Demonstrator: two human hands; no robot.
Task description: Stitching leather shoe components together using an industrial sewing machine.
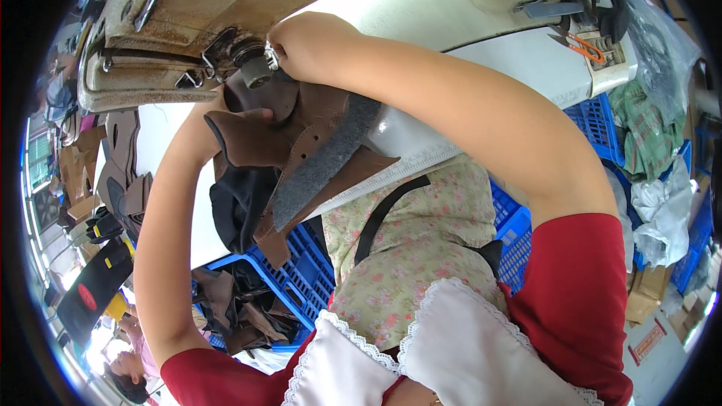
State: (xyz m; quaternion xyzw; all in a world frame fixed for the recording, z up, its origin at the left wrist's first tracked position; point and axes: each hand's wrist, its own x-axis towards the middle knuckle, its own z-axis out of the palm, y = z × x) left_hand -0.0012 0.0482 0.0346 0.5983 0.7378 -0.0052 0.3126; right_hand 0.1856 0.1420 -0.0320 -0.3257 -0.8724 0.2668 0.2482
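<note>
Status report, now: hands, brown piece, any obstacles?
Left hand mostly hidden by brown piece, which overhangs table. Right hand beside machine head. Machine head seems close to both.

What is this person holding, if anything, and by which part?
The left hand seems to hold the brown piece by its folded upper end, though folds hide most of the grip. The right hand's fingers are hidden; whether it holds anything cannot be told.

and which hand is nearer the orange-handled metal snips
Right: the right hand is well left of the orange-handled metal snips; the left hand, partly hidden by a brown leather-like piece, is farther left.
</note>
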